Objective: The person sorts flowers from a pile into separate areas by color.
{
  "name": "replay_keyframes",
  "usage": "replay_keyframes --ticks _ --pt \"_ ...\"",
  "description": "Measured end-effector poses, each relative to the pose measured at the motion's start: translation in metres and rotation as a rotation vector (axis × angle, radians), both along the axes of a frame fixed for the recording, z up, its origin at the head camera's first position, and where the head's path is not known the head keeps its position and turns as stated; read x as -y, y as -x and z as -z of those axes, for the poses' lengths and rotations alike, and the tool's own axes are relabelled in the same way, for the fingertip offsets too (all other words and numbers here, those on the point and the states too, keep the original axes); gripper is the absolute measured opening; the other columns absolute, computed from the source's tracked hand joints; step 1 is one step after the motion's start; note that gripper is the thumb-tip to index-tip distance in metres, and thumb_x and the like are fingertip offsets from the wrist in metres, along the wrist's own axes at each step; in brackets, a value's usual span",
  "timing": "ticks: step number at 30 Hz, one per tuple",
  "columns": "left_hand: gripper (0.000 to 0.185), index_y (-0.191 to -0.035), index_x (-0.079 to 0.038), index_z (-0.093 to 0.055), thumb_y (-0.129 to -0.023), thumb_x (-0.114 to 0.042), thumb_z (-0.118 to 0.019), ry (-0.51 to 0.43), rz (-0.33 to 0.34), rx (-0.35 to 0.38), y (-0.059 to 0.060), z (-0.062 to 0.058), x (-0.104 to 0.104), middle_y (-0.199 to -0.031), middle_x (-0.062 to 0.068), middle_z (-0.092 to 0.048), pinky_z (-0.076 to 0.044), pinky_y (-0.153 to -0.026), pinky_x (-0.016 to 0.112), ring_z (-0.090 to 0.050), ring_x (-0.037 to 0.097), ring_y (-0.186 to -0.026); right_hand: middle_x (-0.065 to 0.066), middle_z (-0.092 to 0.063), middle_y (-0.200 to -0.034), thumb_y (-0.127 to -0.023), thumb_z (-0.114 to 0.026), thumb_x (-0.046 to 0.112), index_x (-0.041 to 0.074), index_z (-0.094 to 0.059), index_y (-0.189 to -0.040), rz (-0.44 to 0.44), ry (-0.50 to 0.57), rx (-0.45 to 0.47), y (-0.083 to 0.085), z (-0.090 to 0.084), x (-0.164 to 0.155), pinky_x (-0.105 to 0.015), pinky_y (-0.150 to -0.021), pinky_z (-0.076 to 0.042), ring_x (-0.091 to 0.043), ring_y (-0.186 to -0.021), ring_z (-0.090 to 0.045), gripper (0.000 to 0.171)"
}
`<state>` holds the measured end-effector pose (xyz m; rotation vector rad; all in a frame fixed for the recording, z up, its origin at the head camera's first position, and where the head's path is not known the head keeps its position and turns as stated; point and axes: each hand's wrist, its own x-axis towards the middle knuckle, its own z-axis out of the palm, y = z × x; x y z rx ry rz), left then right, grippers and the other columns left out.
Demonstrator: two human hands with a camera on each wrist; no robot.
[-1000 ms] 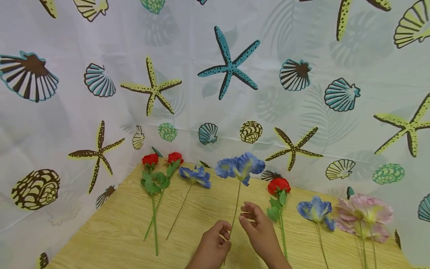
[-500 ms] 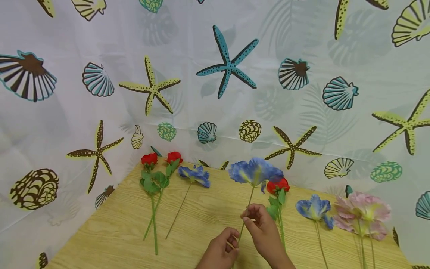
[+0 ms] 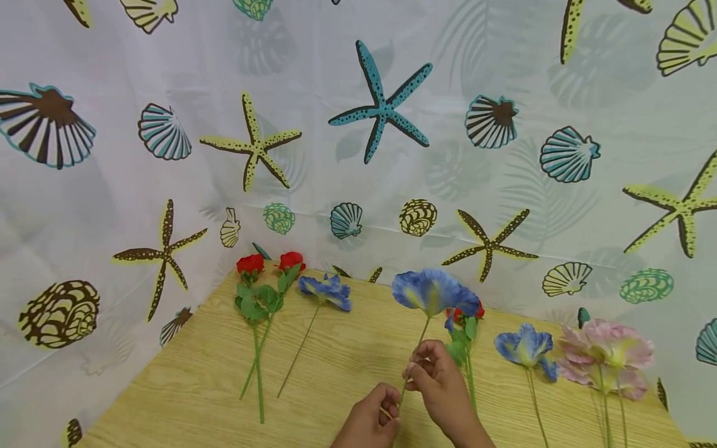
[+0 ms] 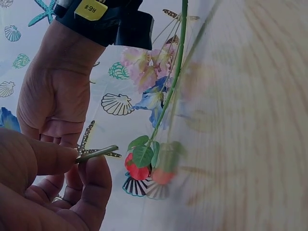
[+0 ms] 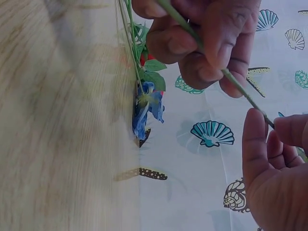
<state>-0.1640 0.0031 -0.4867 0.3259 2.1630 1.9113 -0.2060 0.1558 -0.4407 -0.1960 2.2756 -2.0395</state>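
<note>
A long-stemmed blue flower (image 3: 430, 291) is held upright in both hands, its wide ruffled blossom overlapping the red rose (image 3: 476, 311) behind it in the head view. Low on the stem, my left hand (image 3: 371, 415) pinches it between thumb and fingers. The cut lower end of the stem (image 4: 103, 151) sticks out past the left fingertips in the left wrist view. Higher up, my right hand (image 3: 439, 389) pinches the same stem with thumb and fingertips. The right wrist view shows the stem (image 5: 243, 91) running between the two hands; the blossom is out of that view.
Two red roses (image 3: 250, 264) with crossed green stems and a blue flower (image 3: 325, 292) lie on the wood-grain table (image 3: 185, 398) at left. To the right lie another blue flower (image 3: 526, 347) and pink flowers (image 3: 610, 351). A seashell-print curtain (image 3: 313, 81) hangs behind.
The held flower has moved right, and its blossom now covers part of the rose. My right hand, apart from the stem a second ago, has taken hold of it. The left hand has shifted right.
</note>
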Motion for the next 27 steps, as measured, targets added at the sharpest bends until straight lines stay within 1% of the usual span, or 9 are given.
replay_keyframes --ticks 2,8,13,16,18,20,22,24,27 --pt "0.022 -0.104 -0.007 -0.053 -0.085 0.001 -0.060 0.000 -0.001 0.007 -0.001 0.000 -0.001 -0.085 0.000 -0.051 -0.044 -0.057 0.024 -0.053 0.014 -0.069 -0.016 -0.048 -0.095 -0.093 -0.053 0.003 0.004 -0.042 -0.102 0.004 0.006 0.011 -0.001 0.000 -0.001 -0.041 -0.068 -0.052 -0.034 -0.086 -0.058 0.014" --pt "0.025 -0.107 -0.007 -0.053 -0.084 -0.001 -0.060 -0.014 0.009 0.006 0.000 0.004 -0.004 -0.086 -0.001 -0.052 -0.045 -0.059 0.023 -0.054 0.013 -0.071 -0.014 -0.046 -0.097 -0.092 -0.053 0.002 0.004 -0.042 -0.106 0.034 -0.025 0.010 -0.002 0.003 -0.007 -0.039 -0.068 -0.052 -0.030 -0.085 -0.057 0.018" --pt "0.035 -0.116 -0.005 -0.052 -0.083 -0.009 -0.064 -0.021 0.024 0.017 0.001 0.008 -0.002 -0.094 0.002 -0.054 -0.049 -0.066 0.031 -0.056 0.015 -0.079 -0.012 -0.045 -0.100 -0.093 -0.052 0.004 0.007 -0.040 -0.109 0.074 -0.083 0.034 0.001 0.003 -0.022 -0.038 -0.069 -0.052 -0.027 -0.087 -0.056 0.019" --pt "0.033 -0.116 -0.006 -0.054 -0.086 -0.015 -0.064 0.013 0.011 0.018 0.003 0.009 0.005 -0.099 0.004 -0.055 -0.050 -0.069 0.034 -0.057 0.015 -0.084 -0.013 -0.044 -0.102 -0.095 -0.050 0.005 0.006 -0.040 -0.111 0.094 -0.122 0.049 0.002 0.003 -0.036 -0.039 -0.070 -0.051 -0.026 -0.089 -0.056 0.019" --pt "0.029 -0.113 -0.006 -0.055 -0.087 -0.017 -0.063 0.041 0.001 0.002 0.006 0.009 0.011 -0.101 0.004 -0.055 -0.050 -0.069 0.034 -0.056 0.015 -0.085 -0.013 -0.043 -0.103 -0.095 -0.049 0.006 0.007 -0.040 -0.113 0.113 -0.148 0.072 0.003 0.001 -0.048 -0.040 -0.071 -0.051 -0.026 -0.090 -0.056 0.020" --pt "0.025 -0.110 -0.007 -0.057 -0.088 -0.018 -0.062 0.081 -0.010 -0.026 0.009 0.008 0.018 -0.102 0.005 -0.055 -0.049 -0.068 0.033 -0.055 0.016 -0.086 -0.013 -0.042 -0.105 -0.096 -0.047 0.006 0.006 -0.039 -0.116 0.135 -0.175 0.091 0.004 -0.001 -0.063 -0.040 -0.072 -0.051 -0.026 -0.091 -0.056 0.021" --pt "0.023 -0.109 -0.006 -0.057 -0.088 -0.017 -0.062 0.138 -0.022 -0.074 0.012 0.006 0.027 -0.103 0.005 -0.055 -0.048 -0.069 0.033 -0.054 0.018 -0.087 -0.013 -0.042 -0.106 -0.096 -0.046 0.006 0.005 -0.037 -0.118 0.158 -0.212 0.105 0.005 -0.003 -0.079 -0.039 -0.072 -0.051 -0.026 -0.091 -0.056 0.023" --pt "0.023 -0.109 -0.007 -0.057 -0.089 -0.017 -0.062 0.247 -0.039 -0.147 0.015 0.004 0.037 -0.105 0.005 -0.054 -0.047 -0.070 0.033 -0.053 0.018 -0.088 -0.014 -0.041 -0.107 -0.097 -0.045 0.006 0.003 -0.035 -0.120 0.177 -0.246 0.117 0.007 -0.004 -0.096 -0.039 -0.072 -0.051 -0.027 -0.091 -0.056 0.025" --pt "0.025 -0.111 -0.008 -0.057 -0.089 -0.019 -0.062 0.438 -0.065 -0.246 0.019 0.001 0.052 -0.106 0.004 -0.052 -0.046 -0.071 0.036 -0.052 0.019 -0.088 -0.016 -0.040 -0.111 -0.097 -0.043 0.009 -0.001 -0.032 -0.124 0.202 -0.309 0.134 0.011 -0.007 -0.120 -0.038 -0.072 -0.051 -0.025 -0.090 -0.056 0.030"
